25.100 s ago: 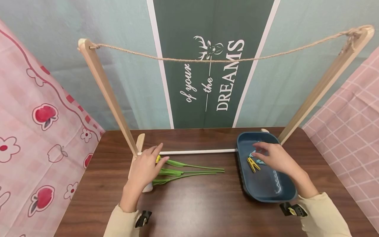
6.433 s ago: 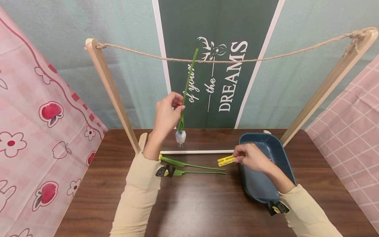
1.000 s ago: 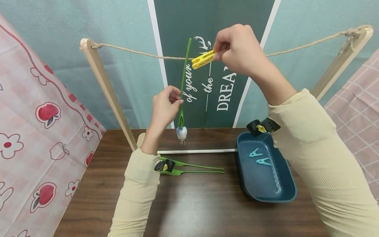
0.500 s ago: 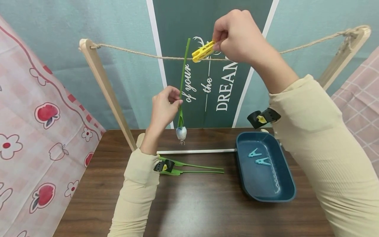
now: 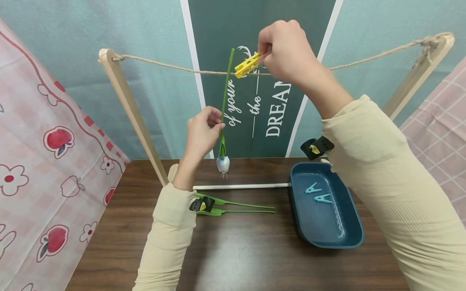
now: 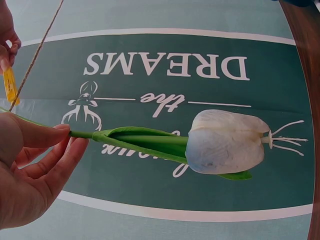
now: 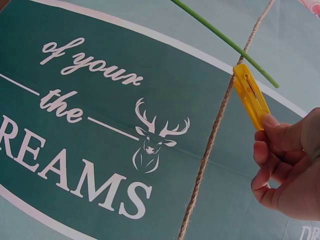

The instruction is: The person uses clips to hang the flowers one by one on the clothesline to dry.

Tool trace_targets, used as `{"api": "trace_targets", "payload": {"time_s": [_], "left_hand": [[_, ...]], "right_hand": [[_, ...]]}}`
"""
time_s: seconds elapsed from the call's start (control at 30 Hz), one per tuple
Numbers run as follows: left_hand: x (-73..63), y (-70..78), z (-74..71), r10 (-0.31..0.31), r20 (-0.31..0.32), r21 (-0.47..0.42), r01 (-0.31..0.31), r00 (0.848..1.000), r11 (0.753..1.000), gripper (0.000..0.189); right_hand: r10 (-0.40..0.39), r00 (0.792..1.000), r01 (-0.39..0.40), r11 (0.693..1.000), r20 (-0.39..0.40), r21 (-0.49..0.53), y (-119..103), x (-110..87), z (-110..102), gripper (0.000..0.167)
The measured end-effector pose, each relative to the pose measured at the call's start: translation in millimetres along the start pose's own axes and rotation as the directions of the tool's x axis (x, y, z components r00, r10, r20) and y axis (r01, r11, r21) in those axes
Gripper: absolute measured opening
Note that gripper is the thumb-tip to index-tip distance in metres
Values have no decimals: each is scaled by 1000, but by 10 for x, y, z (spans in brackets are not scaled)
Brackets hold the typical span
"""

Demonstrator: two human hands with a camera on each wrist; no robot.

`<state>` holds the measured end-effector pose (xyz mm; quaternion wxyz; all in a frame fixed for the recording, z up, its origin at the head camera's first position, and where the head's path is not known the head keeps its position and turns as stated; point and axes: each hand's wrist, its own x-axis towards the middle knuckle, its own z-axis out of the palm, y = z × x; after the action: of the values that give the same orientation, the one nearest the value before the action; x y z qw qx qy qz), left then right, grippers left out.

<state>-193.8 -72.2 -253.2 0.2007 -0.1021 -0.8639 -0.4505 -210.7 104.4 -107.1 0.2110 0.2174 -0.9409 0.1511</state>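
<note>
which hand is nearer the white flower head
Left. The left hand pinches the stem just above the hanging white flower head; the right hand is much higher and to the right, holding the yellow clothespin near the rope.

Glare pales the table (image 5: 236, 252), seemingly from overhead.
</note>
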Motion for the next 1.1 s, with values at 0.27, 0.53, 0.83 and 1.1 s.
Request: {"api": "trace_targets", "payload": {"time_s": [0.27, 0.53, 0.83, 1.1], "left_hand": [[0, -8, 17, 7, 2, 8, -7, 1000, 1000, 16], [-16, -13, 19, 18, 20, 16, -18, 1000, 1000, 14], [-39, -18, 43, 34, 41, 15, -35, 999, 999, 14], [-42, -28, 44, 23, 61, 18, -24, 998, 1000, 13]], "right_hand": [[18, 997, -17, 1000, 71, -7, -47, -19, 15, 16], [0, 993, -2, 1000, 120, 22, -55, -53, 6, 13], [-16, 992, 9, 999, 129, 52, -75, -71, 61, 12], [4, 989, -14, 998, 145, 64, -77, -104, 72, 11]]}}
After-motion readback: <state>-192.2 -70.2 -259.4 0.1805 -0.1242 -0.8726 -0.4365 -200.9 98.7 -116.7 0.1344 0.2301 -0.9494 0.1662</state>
